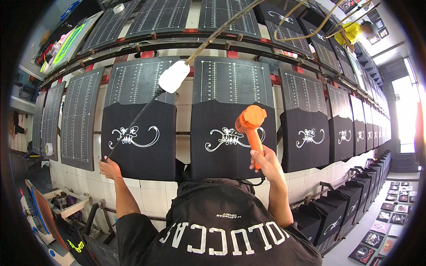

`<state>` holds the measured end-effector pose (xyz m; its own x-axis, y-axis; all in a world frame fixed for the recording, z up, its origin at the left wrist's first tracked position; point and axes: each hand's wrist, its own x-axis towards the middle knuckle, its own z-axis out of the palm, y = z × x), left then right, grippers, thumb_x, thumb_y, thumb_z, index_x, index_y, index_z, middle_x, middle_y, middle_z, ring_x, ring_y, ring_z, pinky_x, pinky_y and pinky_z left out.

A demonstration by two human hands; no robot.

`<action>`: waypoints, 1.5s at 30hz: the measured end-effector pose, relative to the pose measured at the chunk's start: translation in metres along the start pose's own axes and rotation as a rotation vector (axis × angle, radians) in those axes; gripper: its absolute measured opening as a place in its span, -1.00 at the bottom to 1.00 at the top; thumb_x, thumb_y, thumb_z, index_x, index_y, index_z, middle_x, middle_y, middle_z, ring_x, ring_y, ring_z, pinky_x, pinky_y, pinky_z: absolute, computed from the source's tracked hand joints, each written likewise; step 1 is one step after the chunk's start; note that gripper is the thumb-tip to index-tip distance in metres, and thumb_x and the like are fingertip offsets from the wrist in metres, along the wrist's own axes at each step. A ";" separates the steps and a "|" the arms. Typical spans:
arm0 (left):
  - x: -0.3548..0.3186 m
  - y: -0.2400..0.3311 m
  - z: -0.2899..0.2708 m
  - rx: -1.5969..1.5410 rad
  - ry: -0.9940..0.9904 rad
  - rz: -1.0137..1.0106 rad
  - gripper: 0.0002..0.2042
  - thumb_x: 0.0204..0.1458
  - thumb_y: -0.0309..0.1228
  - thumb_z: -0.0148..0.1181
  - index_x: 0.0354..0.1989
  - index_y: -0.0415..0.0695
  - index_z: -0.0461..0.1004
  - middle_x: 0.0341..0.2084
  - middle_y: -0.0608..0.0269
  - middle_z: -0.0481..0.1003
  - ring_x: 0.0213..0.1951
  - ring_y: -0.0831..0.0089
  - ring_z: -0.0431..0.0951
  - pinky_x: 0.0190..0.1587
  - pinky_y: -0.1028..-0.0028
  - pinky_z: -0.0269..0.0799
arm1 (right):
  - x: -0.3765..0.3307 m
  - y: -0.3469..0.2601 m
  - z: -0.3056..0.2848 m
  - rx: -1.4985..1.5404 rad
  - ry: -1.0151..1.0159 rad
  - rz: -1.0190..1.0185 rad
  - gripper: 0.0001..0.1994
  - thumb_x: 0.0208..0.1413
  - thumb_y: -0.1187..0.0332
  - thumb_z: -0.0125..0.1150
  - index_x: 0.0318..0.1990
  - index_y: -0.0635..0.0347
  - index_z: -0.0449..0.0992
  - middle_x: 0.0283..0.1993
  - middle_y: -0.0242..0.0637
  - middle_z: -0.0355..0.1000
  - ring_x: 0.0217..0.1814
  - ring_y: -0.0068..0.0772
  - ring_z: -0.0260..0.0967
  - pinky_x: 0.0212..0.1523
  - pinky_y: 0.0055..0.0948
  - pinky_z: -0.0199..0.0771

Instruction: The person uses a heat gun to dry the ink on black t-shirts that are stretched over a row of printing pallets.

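Heat gun (250,126) time on the printed black shirts

Right hand (265,160) fingers clamped round its orange handle, nozzle at the middle shirt (230,150); left hand (109,168) fingers closed on the cord (133,122) at the left shirt's (140,137) lower corner.

long printing bench (186,95) with ruled black platens (230,80), black printed shirts (137,139) stretched flat over them.

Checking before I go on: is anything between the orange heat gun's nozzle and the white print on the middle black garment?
Nothing visible. The right hand holds the orange heat gun directly over the white print. Its black cord, held by the left hand, runs off to the left.
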<state>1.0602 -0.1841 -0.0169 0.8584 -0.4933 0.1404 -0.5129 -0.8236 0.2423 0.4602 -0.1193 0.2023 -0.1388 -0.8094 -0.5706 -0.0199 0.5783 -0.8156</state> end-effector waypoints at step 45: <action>-0.012 0.023 0.004 0.168 0.040 -0.173 -0.60 0.26 -0.18 -0.21 0.22 -0.01 0.21 0.18 0.03 0.26 0.14 -0.17 0.25 0.02 -0.05 0.40 | -0.029 0.001 0.009 0.054 0.068 0.060 -0.70 0.19 0.20 0.12 -0.15 0.31 0.41 -0.52 -0.40 0.38 -0.54 -0.58 0.41 -0.58 -0.59 0.34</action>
<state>1.0380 -0.1987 -0.0166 0.9312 -0.3324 0.1495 -0.3490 -0.9315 0.1030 0.4733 -0.0959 0.2170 -0.2050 -0.7637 -0.6122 0.0437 0.6177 -0.7852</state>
